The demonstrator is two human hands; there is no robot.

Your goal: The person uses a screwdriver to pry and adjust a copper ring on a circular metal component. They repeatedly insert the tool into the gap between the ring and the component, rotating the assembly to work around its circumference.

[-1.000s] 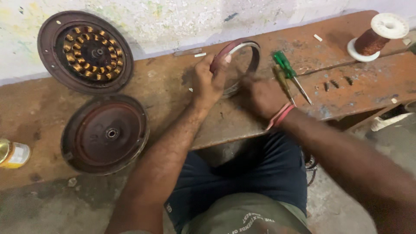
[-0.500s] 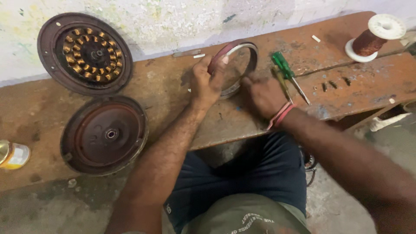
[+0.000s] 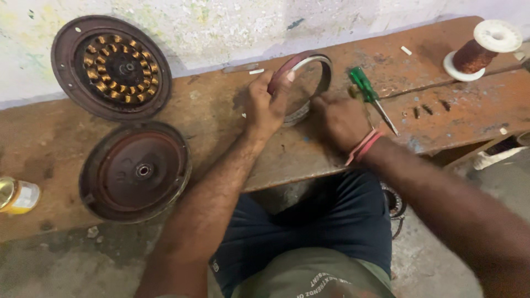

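My left hand (image 3: 266, 102) grips the left rim of a round metal ring (image 3: 320, 72) with a dark red outer face, holding it tilted up on the worn wooden bench (image 3: 221, 118). My right hand (image 3: 341, 118) rests at the ring's lower right edge, fingers curled against it; what they hold is hidden. A green-handled screwdriver (image 3: 371, 96) lies just right of that hand.
A round motor stator with copper coils (image 3: 113, 66) leans against the wall at left. A dark round cover plate (image 3: 137, 171) lies below it. A copper wire spool (image 3: 483, 49) stands far right, small screws (image 3: 428, 110) near it, a yellow can (image 3: 16, 196) at left edge.
Both hands stay on the ring, which has tipped a little more upright. The right hand has shifted slightly along its lower edge.
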